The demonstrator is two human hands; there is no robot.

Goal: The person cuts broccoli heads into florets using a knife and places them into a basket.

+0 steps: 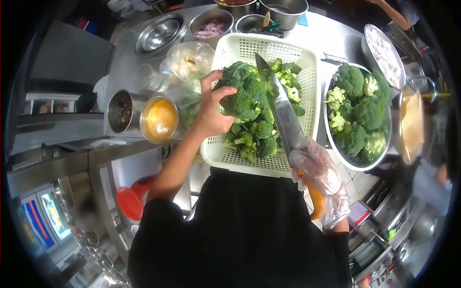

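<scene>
My left hand [214, 106], bare, grips a large head of broccoli [246, 93] over the pale perforated plastic basket [229, 46]. In my right hand [317, 168], covered by a clear plastic glove, is a big kitchen knife [284, 113] with a yellow-orange handle. Its blade points up and away from me, close along the right side of the broccoli head; whether the edge touches it I cannot tell. Cut broccoli florets [259, 139] lie in the basket beneath and behind the blade. The palm side of my left hand is partly hidden by the broccoli.
On the right, a white oval colander [331, 132] holds several broccoli heads. Left of the basket are plastic bags [189, 60], a container of yellow liquid [161, 119] and a steel pot [120, 113]. A bowl of sliced pinkish food [211, 29] stands behind. Another person's arm [396, 14] shows far right.
</scene>
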